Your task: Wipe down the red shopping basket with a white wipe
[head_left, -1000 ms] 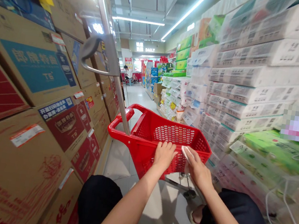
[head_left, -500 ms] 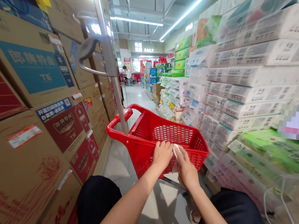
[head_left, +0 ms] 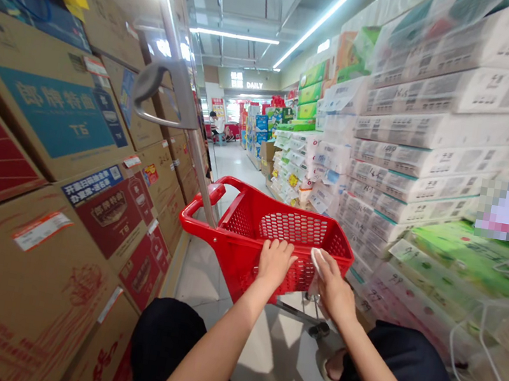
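Note:
A red plastic shopping cart (head_left: 226, 244) with perforated basket walls stands in front of me, side-on. My left hand (head_left: 275, 261) grips the near rim of its basket, fingers hooked over the edge. Farther right along the same rim, my right hand (head_left: 333, 287) presses a white cloth (head_left: 317, 261), perhaps a wipe or tissue, against the plastic. Most of the cloth is hidden under my fingers. No goods show inside the visible part of the basket.
Stacked cardboard boxes (head_left: 11, 293) line the left side. A grey-handled metal pole (head_left: 178, 62) leans beside the cart. Tall piles of wrapped tissue packs (head_left: 440, 117) stand at right. Down the aisle floor (head_left: 234, 165), a seated person (head_left: 217, 123) is visible. My knees flank the cart.
My right hand has slid right along the basket rim with the white cloth, widening the gap between my hands. My left hand stays on the rim, and the cart has shifted very slightly.

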Action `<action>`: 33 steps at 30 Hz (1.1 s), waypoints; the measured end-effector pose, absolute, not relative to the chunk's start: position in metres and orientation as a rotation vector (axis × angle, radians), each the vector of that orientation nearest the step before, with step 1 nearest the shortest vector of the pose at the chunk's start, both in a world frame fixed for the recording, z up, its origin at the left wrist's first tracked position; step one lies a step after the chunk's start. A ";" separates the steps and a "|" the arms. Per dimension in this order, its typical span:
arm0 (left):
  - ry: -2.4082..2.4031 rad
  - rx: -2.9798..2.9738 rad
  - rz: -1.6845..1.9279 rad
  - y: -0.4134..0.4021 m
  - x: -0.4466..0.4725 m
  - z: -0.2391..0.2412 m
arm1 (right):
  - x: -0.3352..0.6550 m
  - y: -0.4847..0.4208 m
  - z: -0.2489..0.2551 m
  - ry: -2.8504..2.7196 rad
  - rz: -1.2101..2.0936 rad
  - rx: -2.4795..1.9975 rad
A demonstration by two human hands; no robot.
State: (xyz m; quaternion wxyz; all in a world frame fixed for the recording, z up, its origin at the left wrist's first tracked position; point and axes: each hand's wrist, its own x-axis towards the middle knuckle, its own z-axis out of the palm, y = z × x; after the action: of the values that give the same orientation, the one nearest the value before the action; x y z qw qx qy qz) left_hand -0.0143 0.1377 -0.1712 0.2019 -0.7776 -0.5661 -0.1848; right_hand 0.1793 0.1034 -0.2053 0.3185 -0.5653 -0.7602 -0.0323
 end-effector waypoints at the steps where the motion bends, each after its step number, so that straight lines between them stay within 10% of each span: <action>1: -1.581 -2.169 -0.510 0.137 -0.014 -0.171 | 0.169 0.102 -0.203 -2.031 -0.067 -1.446; 33: -1.574 -2.188 -0.512 0.136 -0.010 -0.170 | 0.211 0.102 -0.201 -2.032 -0.026 -1.483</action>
State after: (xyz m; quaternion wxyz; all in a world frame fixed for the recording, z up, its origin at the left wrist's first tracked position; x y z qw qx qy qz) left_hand -0.0098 0.1360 -0.1703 0.1977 -0.7817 -0.5625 -0.1829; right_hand 0.2105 0.1015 -0.2006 0.3077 -0.5609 -0.7685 -0.0100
